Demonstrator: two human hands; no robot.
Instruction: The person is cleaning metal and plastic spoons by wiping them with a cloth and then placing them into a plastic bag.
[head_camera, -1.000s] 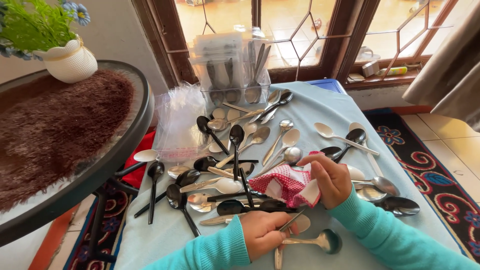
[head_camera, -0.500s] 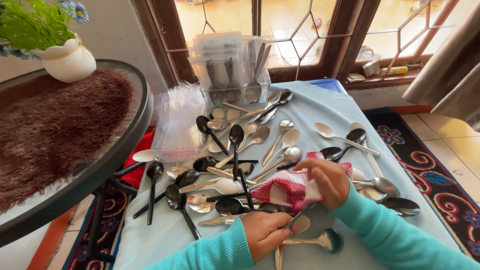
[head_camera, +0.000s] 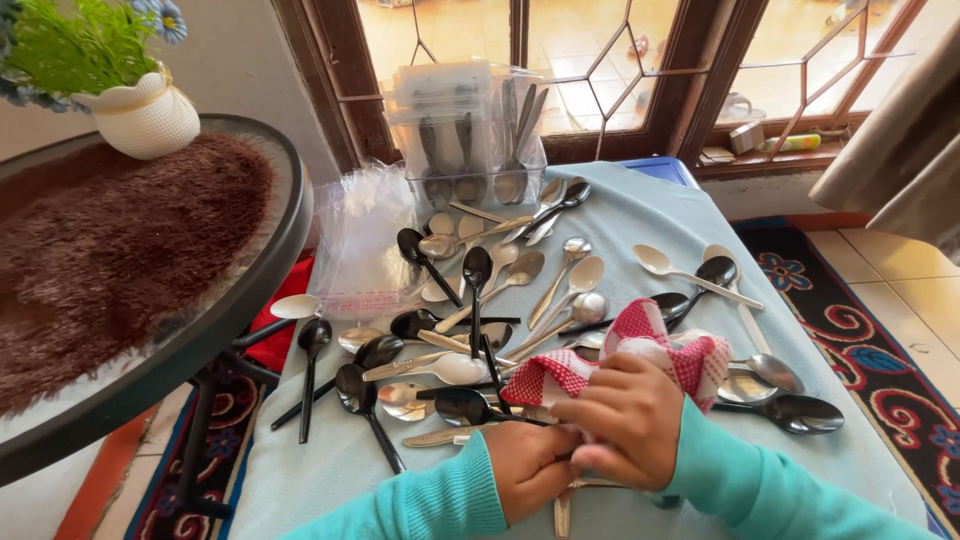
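My right hand (head_camera: 628, 420) presses a red-and-white checked cloth (head_camera: 640, 350) against a spoon near the front of the table. My left hand (head_camera: 528, 466) sits just under it and grips that spoon's handle (head_camera: 562, 512), which pokes out below both hands; the spoon's bowl is hidden under the cloth and fingers. Both arms wear teal sleeves. Several silver, black and white spoons (head_camera: 520, 275) lie scattered over the pale blue tablecloth (head_camera: 320, 470) around the hands.
A clear plastic container (head_camera: 470, 130) holding upright cutlery stands at the back by the window. Clear plastic bags (head_camera: 365, 240) lie left of it. A round glass table (head_camera: 150, 380) with a brown shaggy mat and a white flower pot (head_camera: 145, 115) is on the left.
My right hand has moved left and down with the cloth, closing over the left hand and covering the spoon that was visible at the front. The view has shifted slightly.
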